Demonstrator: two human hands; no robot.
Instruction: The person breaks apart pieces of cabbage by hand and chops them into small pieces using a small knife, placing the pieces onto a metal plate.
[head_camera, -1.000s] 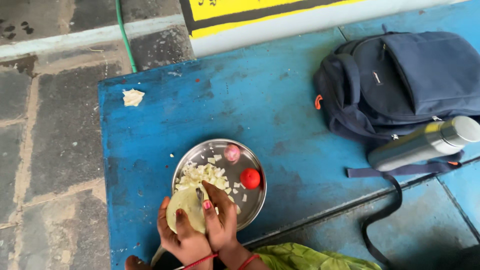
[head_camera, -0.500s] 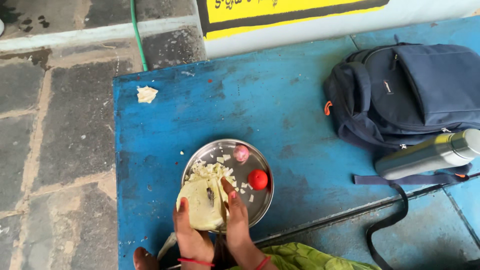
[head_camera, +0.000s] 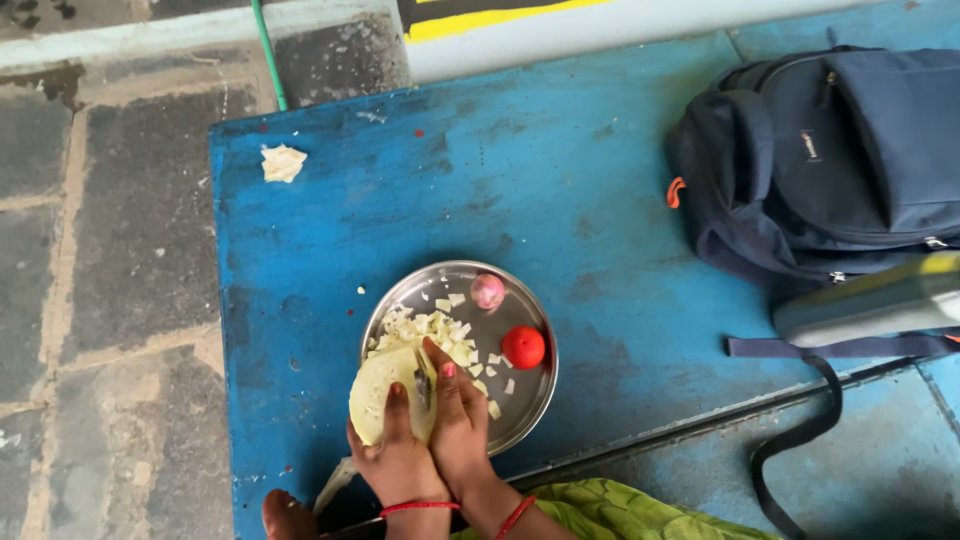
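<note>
head view: the steel plate is the landmark, sitting on the blue painted slab. at the plate's near-left rim the left hand wraps its fingers around a pale green cabbage piece, thumb laid up over its face, so the cabbage hangs half over the rim. touching it on the right, the right hand is closed around a small knife; only a dark bit of blade shows against the cabbage, with the forefinger stretched along it. chopped cabbage bits are heaped on the plate's left half, a few scattered toward its near edge. a red tomato lies on the plate's right side, and a small pinkish onion at its far rim. a cabbage scrap lies well beyond the plate to the far left, near the slab's corner. far right of the plate sits a navy backpack, with a steel flask lying against its near side. grey stone paving lies left of the slab.
</note>
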